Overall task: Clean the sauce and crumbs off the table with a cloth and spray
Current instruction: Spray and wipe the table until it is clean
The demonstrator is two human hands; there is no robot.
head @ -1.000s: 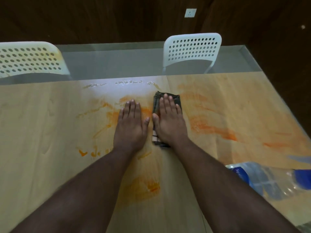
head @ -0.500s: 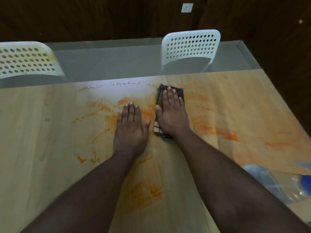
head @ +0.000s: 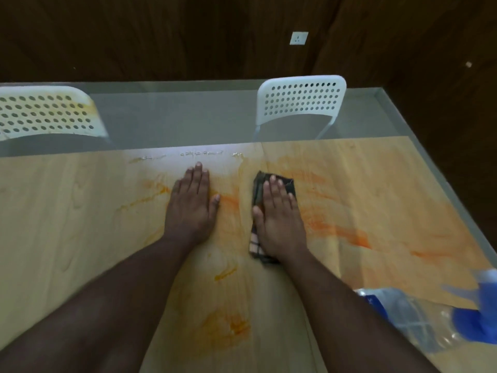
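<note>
Here the left hand [head: 191, 204] lies flat on the worktop [head: 67, 224], fingers straight and holding nothing, with orange sauce smears [head: 231, 200] between it and the right hand [head: 279, 219]. The right hand presses flat, fingers straight, on the dark checked cloth [head: 256, 238], which shows only at its edges round the palm and fingertips. At the far right the clear spray bottle [head: 419, 319] with blue nozzle lies blurred, cut off by the frame.
</note>
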